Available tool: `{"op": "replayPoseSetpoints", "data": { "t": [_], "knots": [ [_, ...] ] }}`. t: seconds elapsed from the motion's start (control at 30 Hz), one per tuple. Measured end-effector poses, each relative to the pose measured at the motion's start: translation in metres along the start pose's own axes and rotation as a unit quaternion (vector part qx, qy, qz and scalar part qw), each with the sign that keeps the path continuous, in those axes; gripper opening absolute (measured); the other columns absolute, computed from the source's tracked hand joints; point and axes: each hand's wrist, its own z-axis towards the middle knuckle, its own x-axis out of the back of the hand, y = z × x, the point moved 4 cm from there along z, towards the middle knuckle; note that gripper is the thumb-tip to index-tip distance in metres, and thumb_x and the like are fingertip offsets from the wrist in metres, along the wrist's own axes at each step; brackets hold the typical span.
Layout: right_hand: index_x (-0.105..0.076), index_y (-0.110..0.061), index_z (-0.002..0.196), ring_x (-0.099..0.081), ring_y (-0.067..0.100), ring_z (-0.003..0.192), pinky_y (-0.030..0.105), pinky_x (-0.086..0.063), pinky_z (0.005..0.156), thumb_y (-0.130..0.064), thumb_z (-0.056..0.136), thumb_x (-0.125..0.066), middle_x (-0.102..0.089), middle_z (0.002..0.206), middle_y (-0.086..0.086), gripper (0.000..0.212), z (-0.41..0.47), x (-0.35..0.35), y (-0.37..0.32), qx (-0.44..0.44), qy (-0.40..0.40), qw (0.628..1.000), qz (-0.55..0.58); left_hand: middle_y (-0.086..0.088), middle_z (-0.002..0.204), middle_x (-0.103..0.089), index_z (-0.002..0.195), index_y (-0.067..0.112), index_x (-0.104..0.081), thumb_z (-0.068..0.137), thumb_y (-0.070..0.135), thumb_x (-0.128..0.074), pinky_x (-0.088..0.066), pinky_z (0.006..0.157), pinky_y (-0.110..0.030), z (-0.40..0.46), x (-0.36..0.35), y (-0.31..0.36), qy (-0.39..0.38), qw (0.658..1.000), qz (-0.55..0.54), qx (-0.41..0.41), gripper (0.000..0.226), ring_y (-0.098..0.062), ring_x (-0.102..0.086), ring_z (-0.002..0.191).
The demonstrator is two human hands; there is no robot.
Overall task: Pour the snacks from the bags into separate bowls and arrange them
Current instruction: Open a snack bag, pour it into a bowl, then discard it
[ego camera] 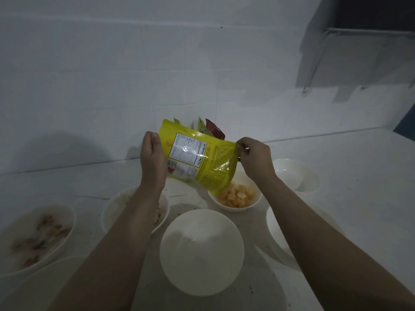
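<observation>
Head view is showing us holding a yellow snack bag [202, 160] up over the white counter [359, 167], with our left hand [152, 158] closing around its left edge and our right hand [256, 158] pinching its right edge tight. The bag is tipping down over a small white bowl [256, 202] of yellow snack pieces [239, 195]. An empty white bowl [202, 252] is sitting nearest us, and more bags [211, 130] are leaning at the wall behind.
</observation>
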Motion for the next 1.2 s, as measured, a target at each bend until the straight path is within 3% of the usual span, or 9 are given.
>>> {"op": "replayPoseSetpoints", "data": {
  "t": [0.1, 0.37, 0.77, 0.9, 1.2],
  "knots": [
    [-0.071, -0.005, 0.089, -0.065, 0.031, 0.079, 0.051, -0.057, 0.076, 0.001, 0.090, -0.051, -0.062, 0.076, 0.001, 0.022, -0.002, -0.001, 0.000, -0.001, -0.003, 1.000, 0.003, 0.008, 0.067, -0.029, 0.070, 0.022, -0.028, 0.106, 0.026, -0.032, -0.030, 0.052, -0.018, 0.003, 0.003, -0.004, 0.004, 1.000, 0.004, 0.000, 0.036, 0.000, -0.028, 0.054],
    [-0.068, -0.005, 0.089, -0.067, 0.031, 0.075, 0.049, -0.061, 0.065, 0.000, 0.095, -0.049, -0.059, 0.075, -0.001, 0.021, -0.001, -0.001, -0.007, -0.016, -0.015, 1.000, 0.021, 0.009, 0.066, -0.031, 0.071, 0.022, -0.030, 0.106, 0.025, -0.031, -0.030, 0.053, -0.018, 0.003, 0.005, -0.004, 0.007, 1.000, -0.010, 0.005, 0.035, 0.001, -0.030, 0.053],
    [-0.067, -0.012, 0.092, -0.065, 0.026, 0.081, 0.049, -0.059, 0.070, -0.011, 0.096, -0.051, -0.061, 0.083, -0.006, 0.017, 0.003, -0.001, -0.016, 0.016, 0.031, 0.999, 0.015, 0.007, 0.067, -0.033, 0.071, 0.023, -0.031, 0.105, 0.028, -0.030, -0.030, 0.055, -0.020, 0.000, 0.015, -0.007, 0.033, 0.999, 0.010, 0.017, 0.034, -0.004, -0.030, 0.057],
    [-0.068, -0.013, 0.093, -0.065, 0.024, 0.079, 0.048, -0.059, 0.070, -0.010, 0.096, -0.052, -0.060, 0.084, -0.009, 0.016, 0.006, 0.002, -0.029, 0.040, 0.031, 0.999, 0.009, 0.005, 0.068, -0.034, 0.071, 0.024, -0.031, 0.104, 0.030, -0.031, -0.029, 0.058, -0.029, -0.003, 0.022, -0.008, 0.056, 0.998, -0.001, 0.028, 0.034, -0.010, -0.031, 0.060],
    [-0.069, -0.017, 0.097, -0.063, 0.019, 0.081, 0.033, -0.051, 0.072, -0.016, 0.097, -0.052, -0.070, 0.094, -0.005, 0.017, 0.009, 0.011, -0.038, 0.066, 0.041, 0.997, 0.005, 0.008, 0.070, -0.029, 0.073, 0.023, -0.031, 0.106, 0.026, -0.031, -0.027, 0.053, -0.015, -0.022, 0.025, 0.005, 0.111, 0.993, -0.019, 0.027, 0.033, -0.001, -0.027, 0.057]
  ]
}}
